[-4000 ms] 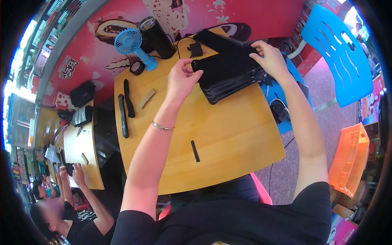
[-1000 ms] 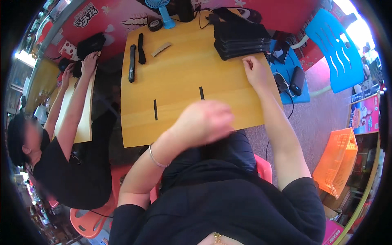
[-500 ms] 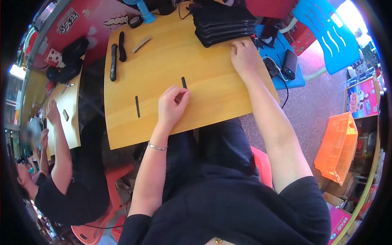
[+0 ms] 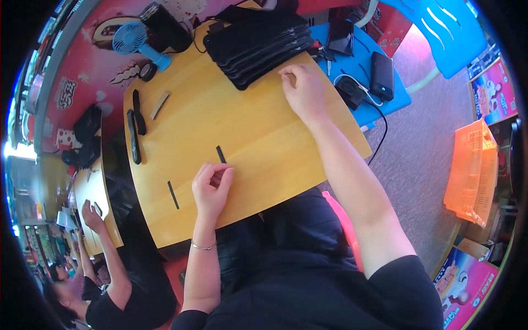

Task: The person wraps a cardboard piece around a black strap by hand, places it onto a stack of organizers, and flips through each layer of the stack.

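One wooden table (image 4: pixel 253 124) fills mid-frame before you, a stack of black pieces (image 4: pixel 258 44) sitting at upper centre. Your right hand (image 4: pixel 305 93), half-curled, is just below the stack; can't tell if it grips anything. Your left hand (image 4: pixel 212 187) curls left of centre, by a black strip (image 4: pixel 220 154), pinch unclear. A second strip (image 4: pixel 173 194) lies lower left.

Light was bright and fairly even across the wooden table (image 4: pixel 264 126), but the black stack (image 4: pixel 256 41) lost detail and the space beneath the table went dark. Glare blew out the far left rim and washed the floor (image 4: pixel 407 148) at upper right. Fisheye bent straight edges, corners fell black, rim looked soft.
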Available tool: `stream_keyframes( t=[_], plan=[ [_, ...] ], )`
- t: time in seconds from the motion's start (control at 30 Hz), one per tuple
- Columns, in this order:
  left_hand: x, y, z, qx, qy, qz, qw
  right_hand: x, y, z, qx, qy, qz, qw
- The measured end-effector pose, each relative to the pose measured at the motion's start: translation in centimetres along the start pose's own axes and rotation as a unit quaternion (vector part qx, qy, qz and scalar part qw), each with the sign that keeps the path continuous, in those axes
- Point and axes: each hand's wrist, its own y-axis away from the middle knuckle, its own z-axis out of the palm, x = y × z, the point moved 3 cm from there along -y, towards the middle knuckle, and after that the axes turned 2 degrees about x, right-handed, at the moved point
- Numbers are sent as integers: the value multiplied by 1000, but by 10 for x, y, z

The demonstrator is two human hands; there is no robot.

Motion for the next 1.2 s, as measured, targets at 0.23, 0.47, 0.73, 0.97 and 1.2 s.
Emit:
stream_keyframes(
  t=[0.23, 0.47, 0.73, 0.97, 1.2],
  plan=[
    [21, -47, 12, 75, -79, 52, 993, 19, -16, -12, -130, -40, 7, 991],
    [106, -161, 38, 123, -307, 338, 881, 19, -9, -11, -59, -43, 6, 997],
    [116, -240, 68, -33, -436, 335, 835, 18, -7, -11, -59, -49, -23, 997],
    [102, -246, 80, -94, -443, 295, 841, 12, -6, -16, 9, 40, -69, 997],
    [88, -239, 93, -69, -484, 290, 823, 14, -2, -12, 22, 196, -87, 976]
  ],
)
